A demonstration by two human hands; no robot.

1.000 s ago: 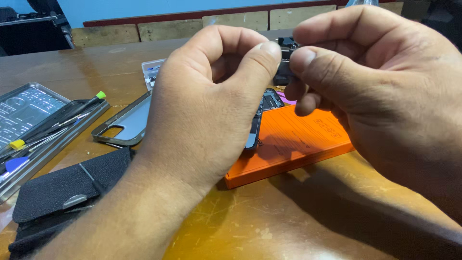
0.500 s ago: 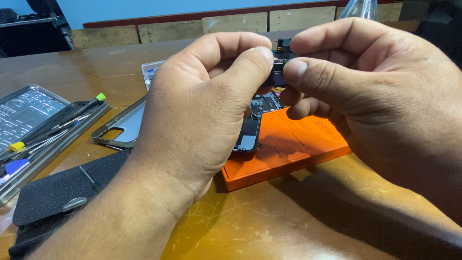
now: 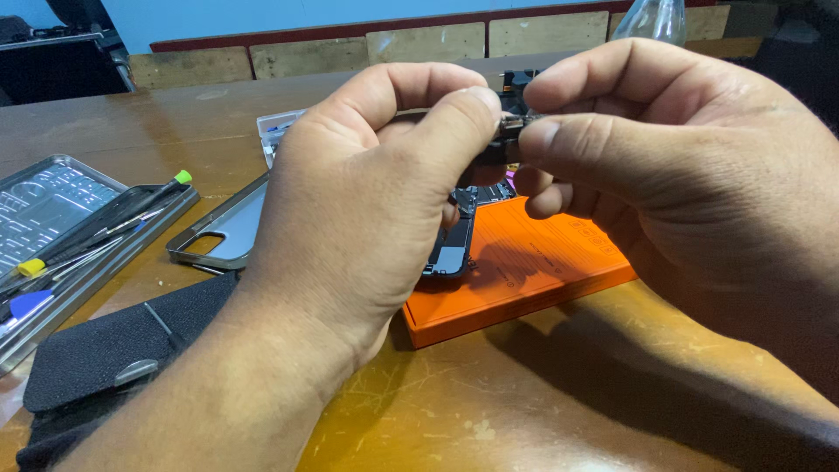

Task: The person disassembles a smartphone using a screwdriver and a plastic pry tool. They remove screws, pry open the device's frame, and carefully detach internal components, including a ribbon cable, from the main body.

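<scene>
My left hand (image 3: 367, 201) and my right hand (image 3: 664, 166) are raised close to the camera, thumbs and forefingers pinched together on a small dark phone circuit board (image 3: 454, 245) that hangs down between them. The board's lower end shows below my left palm; its top is hidden by my fingertips. Below the hands lies a flat orange box (image 3: 542, 271) on the brown wooden table (image 3: 524, 402).
A grey phone frame (image 3: 218, 232) lies left of the orange box. Further left stands a metal tray (image 3: 52, 236) holding screwdrivers and small tools. A black pouch (image 3: 114, 350) lies at the near left. Wooden boards and a clear bottle stand at the back.
Both hands have shifted slightly; the pinch on the board has tightened and the board now hangs a little more upright over the orange box.
</scene>
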